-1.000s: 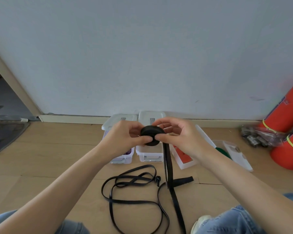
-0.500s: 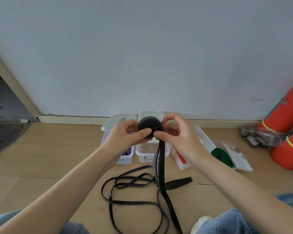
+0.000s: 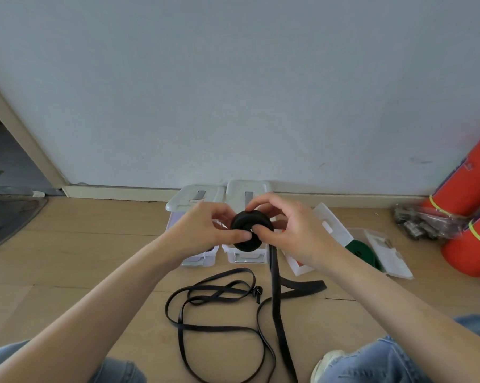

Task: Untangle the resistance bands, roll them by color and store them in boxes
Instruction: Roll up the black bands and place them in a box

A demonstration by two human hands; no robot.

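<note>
A black band roll is held in the air above the floor, between both hands. My left hand pinches its left side with the thumb on the front face. My right hand grips its right side, fingers curled over the top. From the roll the unrolled black band hangs down to the wooden floor, where a thinner black band lies in loose tangled loops. Behind the hands stand two clear boxes with white lids tipped up.
An open box holding a green band roll and one with something red inside lie on the right. Two red fire extinguishers and a plastic bag stand at the far right. The wall runs close behind. My knees in jeans frame the bottom edge.
The roll has been turned between my hands and lowered slightly, taking up more band. The hanging band has swung to the right of the roll.
</note>
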